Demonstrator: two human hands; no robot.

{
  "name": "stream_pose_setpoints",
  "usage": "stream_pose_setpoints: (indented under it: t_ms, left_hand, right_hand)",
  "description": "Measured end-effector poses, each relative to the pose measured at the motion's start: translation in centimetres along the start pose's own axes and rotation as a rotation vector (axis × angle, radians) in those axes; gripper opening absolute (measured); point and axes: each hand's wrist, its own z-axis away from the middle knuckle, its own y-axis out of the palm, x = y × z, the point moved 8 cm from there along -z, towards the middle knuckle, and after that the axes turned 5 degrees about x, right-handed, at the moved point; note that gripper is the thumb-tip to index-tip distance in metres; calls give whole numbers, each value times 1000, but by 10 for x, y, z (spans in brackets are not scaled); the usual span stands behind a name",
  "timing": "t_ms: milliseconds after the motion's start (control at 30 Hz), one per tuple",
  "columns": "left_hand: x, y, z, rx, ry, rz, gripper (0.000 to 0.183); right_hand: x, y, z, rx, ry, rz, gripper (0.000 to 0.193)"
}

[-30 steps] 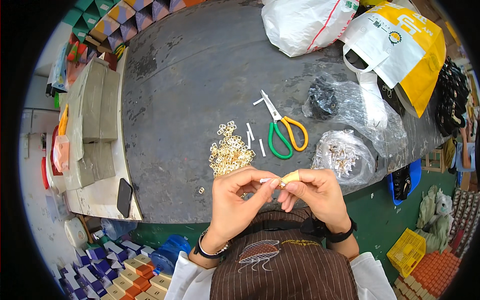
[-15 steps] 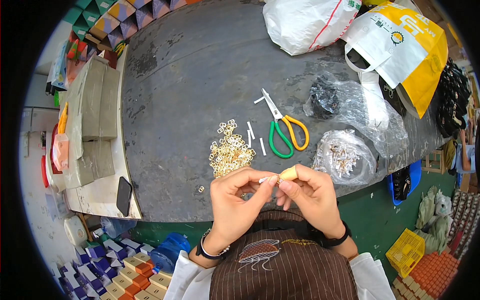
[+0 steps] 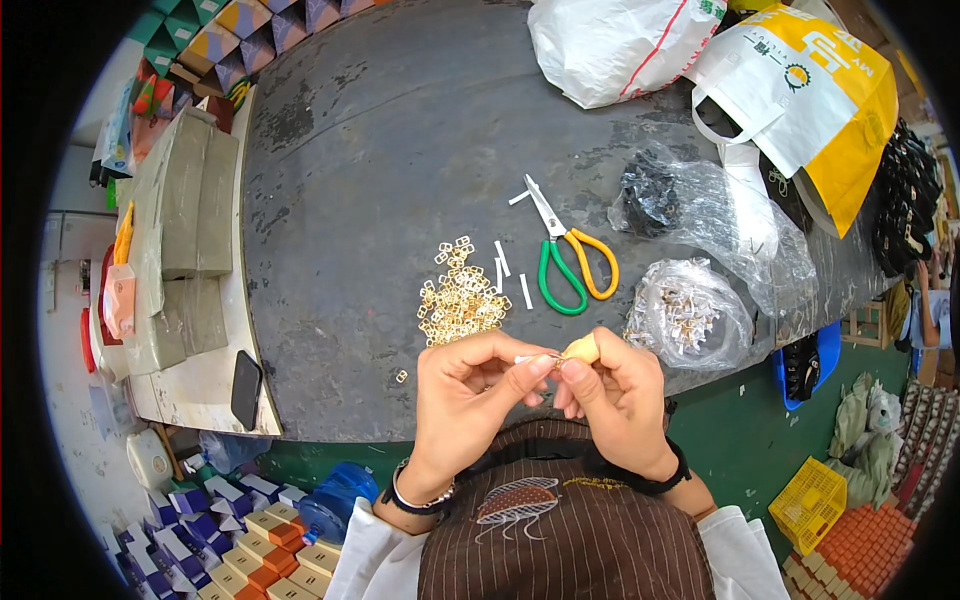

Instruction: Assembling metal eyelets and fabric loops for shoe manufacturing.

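Fingers of your left hand (image 3: 455, 395) pinch a white strip (image 3: 524, 359), your right hand (image 3: 622, 390) a gold fitting (image 3: 559, 363), near the worktop (image 3: 350, 280) edge; likely light, slippery: hold its rim.

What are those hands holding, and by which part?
Left hand: a white strip, near one end. Right hand: seemingly a small gold piece, exact part hidden.

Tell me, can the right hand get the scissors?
Probably yes: the scissors lie just beyond the right hand with bare table between, though that hand pinches something small.
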Motion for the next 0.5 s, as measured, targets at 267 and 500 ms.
stream_pose_setpoints:
  t_ms: [267,500]
  left_hand:
    - [-8,-4,5,1,-82,-114,8]
    - [-8,-5,9,63,-175,-28,8]
  right_hand:
    - [3,1,6,25,75,-66,12]
    - [-1,3,13,127,192,-182,11]
